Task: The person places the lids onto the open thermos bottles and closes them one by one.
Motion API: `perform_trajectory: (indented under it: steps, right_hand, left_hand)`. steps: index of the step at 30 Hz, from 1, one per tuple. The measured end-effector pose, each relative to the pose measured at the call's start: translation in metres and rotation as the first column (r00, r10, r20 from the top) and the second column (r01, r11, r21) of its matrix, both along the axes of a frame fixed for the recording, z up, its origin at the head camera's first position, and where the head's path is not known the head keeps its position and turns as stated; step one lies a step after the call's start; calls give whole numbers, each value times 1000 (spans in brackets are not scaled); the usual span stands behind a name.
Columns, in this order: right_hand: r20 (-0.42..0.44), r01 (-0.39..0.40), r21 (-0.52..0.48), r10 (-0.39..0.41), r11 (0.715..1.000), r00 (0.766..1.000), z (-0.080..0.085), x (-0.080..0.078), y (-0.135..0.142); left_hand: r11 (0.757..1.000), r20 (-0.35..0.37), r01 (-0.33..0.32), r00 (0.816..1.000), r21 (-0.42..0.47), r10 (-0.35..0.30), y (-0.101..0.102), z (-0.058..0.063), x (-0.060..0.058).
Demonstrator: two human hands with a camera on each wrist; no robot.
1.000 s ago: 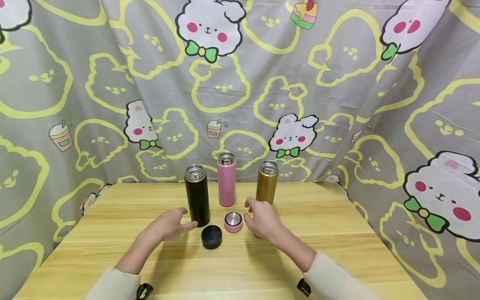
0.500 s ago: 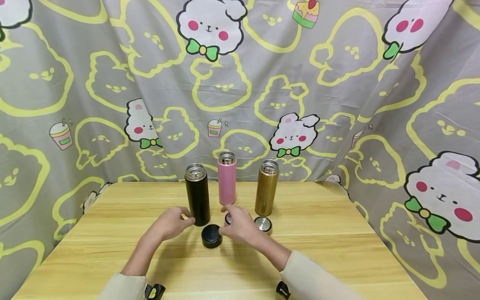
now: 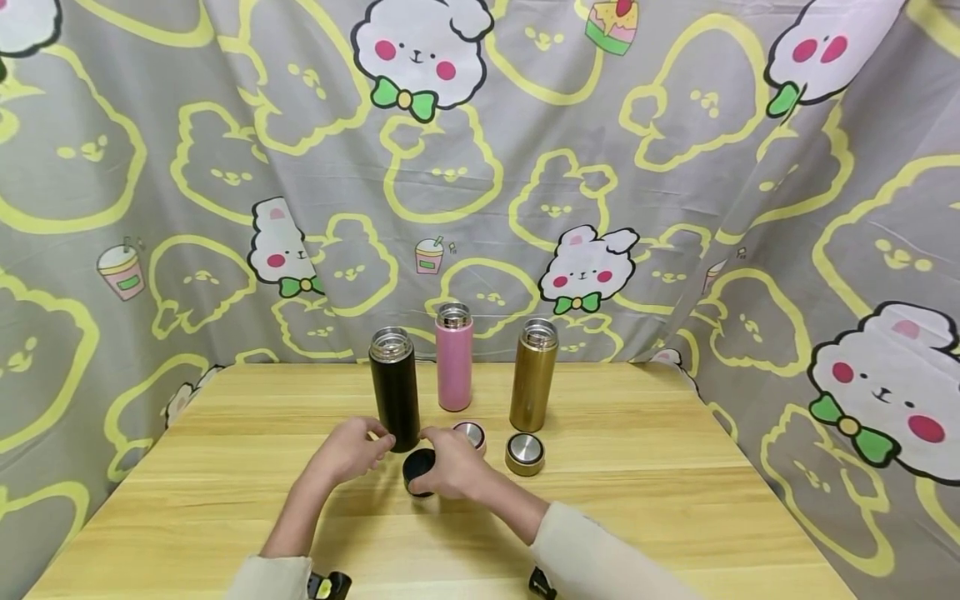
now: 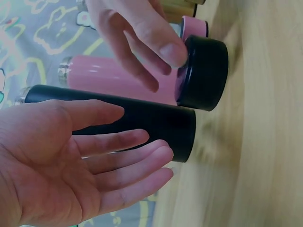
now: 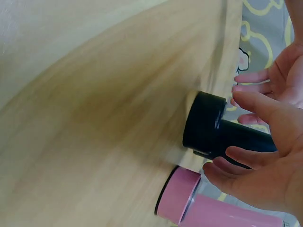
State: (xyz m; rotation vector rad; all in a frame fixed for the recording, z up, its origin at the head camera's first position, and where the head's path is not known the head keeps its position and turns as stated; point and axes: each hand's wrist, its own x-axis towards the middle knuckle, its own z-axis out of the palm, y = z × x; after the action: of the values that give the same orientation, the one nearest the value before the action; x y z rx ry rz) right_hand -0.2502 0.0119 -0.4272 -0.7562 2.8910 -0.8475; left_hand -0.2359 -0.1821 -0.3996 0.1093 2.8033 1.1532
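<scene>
My right hand (image 3: 456, 468) reaches over the black bottle lid (image 3: 417, 467), which lies on the table. In the right wrist view its thumb and fingers are spread to either side of the black lid (image 5: 204, 120); they are not closed round it. The left wrist view shows a right-hand digit at the lid's edge, though whether it touches is unclear. My left hand (image 3: 351, 450) is beside the base of an upright, uncapped black bottle (image 3: 395, 396). Its fingers (image 4: 128, 175) are loosely extended and hold nothing; contact with the bottle cannot be made out.
Behind stand an uncapped pink bottle (image 3: 453, 367) and an uncapped gold bottle (image 3: 534, 379). A pink lid (image 3: 472, 433), partly covered by my right hand, and a gold lid (image 3: 525, 458) lie before them. A patterned curtain (image 3: 480, 183) borders the wooden table (image 3: 637, 500).
My right hand has moved left, from beside the gold bottle across the pink lid to the black lid, uncovering the gold lid. My left hand has stayed by the black bottle, shifting only slightly.
</scene>
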Motion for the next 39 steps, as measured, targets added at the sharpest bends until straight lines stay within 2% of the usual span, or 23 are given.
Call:
perform_trajectory:
  steps: [5,11,19,24,32,39]
  right_hand:
    - [-28,-23,31,24,999,999,-8,0,-2]
    - [-21,-21,37,22,999,1000,-15,0,0]
    - [-26,-3,34,4,999,1000,-15,1,0]
    - [-29,-9,16,10,1000,1000,-12,1,0]
    - [-4,23,5,-23,1000,1000,3,2,1]
    - [-8,54,-75,-54,996,998,13,-4,15]
  left_hand:
    - [999,-6,-20,1000,34,20,0,-6,-1]
    - [997,9,-46,999,65,46,-2,-12,-1]
    - [998,10,-27,1000,60,27,-2,-7,-5]
    - [999,19,-9,1000,49,8,-6,4,-7]
    - [999,6,0,1000,54,0,-15,31,-1]
    - [998,-48,-60,997,36,61,-15,49,-1]
